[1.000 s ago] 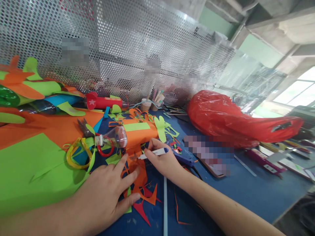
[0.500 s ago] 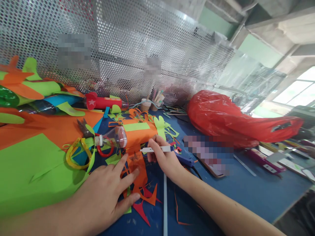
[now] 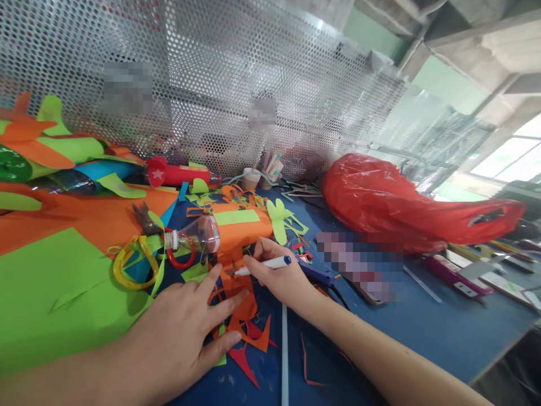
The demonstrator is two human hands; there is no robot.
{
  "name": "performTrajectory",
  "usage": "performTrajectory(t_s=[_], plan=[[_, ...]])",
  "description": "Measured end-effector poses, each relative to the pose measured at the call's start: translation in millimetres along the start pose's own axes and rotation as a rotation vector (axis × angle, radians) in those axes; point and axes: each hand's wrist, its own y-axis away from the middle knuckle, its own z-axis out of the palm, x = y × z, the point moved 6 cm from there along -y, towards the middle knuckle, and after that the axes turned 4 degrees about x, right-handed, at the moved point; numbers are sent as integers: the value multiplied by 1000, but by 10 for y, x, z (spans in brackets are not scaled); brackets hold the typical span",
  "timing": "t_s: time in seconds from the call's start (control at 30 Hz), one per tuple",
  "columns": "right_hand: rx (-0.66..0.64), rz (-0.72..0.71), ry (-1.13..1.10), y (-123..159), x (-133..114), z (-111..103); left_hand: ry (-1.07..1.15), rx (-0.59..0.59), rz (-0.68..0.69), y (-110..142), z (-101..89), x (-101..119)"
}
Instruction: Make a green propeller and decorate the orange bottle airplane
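Observation:
My right hand (image 3: 285, 282) pinches a white marker (image 3: 268, 263) with a blue end. The marker's tip touches a dark star-like figure on a piece of orange paper (image 3: 245, 307). Fingers spread, my left hand (image 3: 177, 321) lies flat, its fingertips on the paper's left edge. Just beyond both hands a plastic bottle (image 3: 198, 234) lies on its side, its body wrapped in orange paper with a light green strip. Its clear neck points left, and a green paper shape (image 3: 276, 217) stands at its other end.
Left of the bottle are yellow scissors handles (image 3: 119, 270) and pliers (image 3: 146, 217). Green sheet (image 3: 63, 299) covers the left side. Paper scraps (image 3: 243, 361) surround my hands. A blue glue gun (image 3: 316, 274), a phone-like object (image 3: 350, 265) and a red plastic bag (image 3: 372, 197) lie right.
The marker tip has moved down and slightly left onto the dark figure, and the marker's rear end now tilts up more. My left hand has stayed in place.

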Motion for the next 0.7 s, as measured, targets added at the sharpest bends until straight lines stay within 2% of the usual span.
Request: performTrajectory(t_s=[0.47, 0.7], plan=[[-43, 34, -17, -9, 15, 16, 8, -39, -5, -6, 20, -11], [-43, 39, -21, -6, 17, 10, 21, -9, -3, -14, 27, -27]])
